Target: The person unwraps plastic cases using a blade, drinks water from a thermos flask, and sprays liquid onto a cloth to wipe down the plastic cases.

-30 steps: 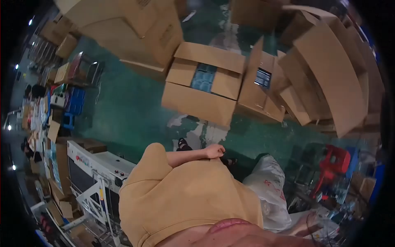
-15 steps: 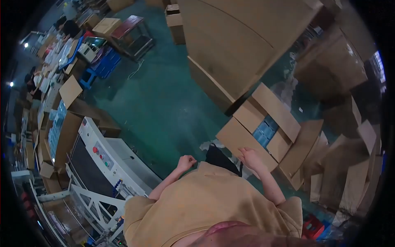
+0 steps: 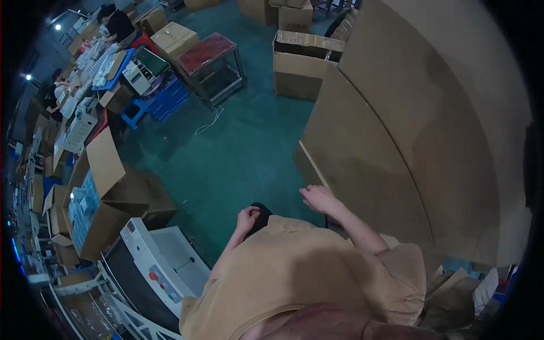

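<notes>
My left hand (image 3: pixel 247 220) hangs in front of my body with its fingers curled in, and I see nothing in it. Farther right, my right hand (image 3: pixel 318 199) is held out with fingers loosely bent and apart, holding nothing. It is nearest to a big brown cardboard sheet or carton side (image 3: pixel 368 147), and I cannot tell whether it touches it. To the left of my left hand stands a white machine with a black conveyor belt (image 3: pixel 144 277) and coloured buttons.
An open carton (image 3: pixel 107 221) of clear bluish packs stands beyond the machine. A red-topped metal table (image 3: pixel 207 54), blue crates (image 3: pixel 166 101) and an open carton (image 3: pixel 300 73) are farther off. People sit at a long workbench (image 3: pixel 85 107). Green floor (image 3: pixel 226 158) lies ahead.
My view has swung and moved forward. The open carton of blue packs at my right is out of sight, the big cardboard fills the right side. My right hand has moved away from the carton flap.
</notes>
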{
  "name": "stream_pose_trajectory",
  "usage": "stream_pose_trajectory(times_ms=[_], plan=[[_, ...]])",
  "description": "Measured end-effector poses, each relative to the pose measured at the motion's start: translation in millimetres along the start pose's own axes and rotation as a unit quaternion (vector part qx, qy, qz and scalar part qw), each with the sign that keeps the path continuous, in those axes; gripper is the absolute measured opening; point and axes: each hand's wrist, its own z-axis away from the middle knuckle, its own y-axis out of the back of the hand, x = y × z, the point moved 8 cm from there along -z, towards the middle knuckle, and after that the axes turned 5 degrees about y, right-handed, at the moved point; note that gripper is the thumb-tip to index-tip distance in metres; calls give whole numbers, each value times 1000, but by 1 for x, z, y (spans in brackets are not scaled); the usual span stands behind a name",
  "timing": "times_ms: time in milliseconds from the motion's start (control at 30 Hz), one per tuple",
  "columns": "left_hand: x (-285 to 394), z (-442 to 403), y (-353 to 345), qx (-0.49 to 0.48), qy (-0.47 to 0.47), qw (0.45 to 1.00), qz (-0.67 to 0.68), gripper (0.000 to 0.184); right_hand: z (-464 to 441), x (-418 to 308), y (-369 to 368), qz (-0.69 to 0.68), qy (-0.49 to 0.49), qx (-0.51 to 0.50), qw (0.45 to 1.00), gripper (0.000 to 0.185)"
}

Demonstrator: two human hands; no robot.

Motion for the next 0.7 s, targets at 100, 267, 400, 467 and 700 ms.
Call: stream_pose_trajectory(times_ms=[100, 267, 400, 467, 700], plan=[[-11, -87, 4, -24, 102, 987, 120, 21, -99, 11, 43, 11, 42, -16, 999, 25], [57, -278, 24, -161, 26, 985, 55, 18, -238, 85, 63, -44, -32, -20, 998, 26], [203, -415, 53, -242, 47, 965, -87, 18, -262, 145, 115, -135, -147, -23, 980, 30], [273, -490, 39, -249, 7, 966, -69, 19, -256, 171, 143, -250, -221, 54, 941, 35], [465, -648, -79, -299, -59, 945, -121, 22, -260, 295, 165, -318, -398, 131, 850, 37]])
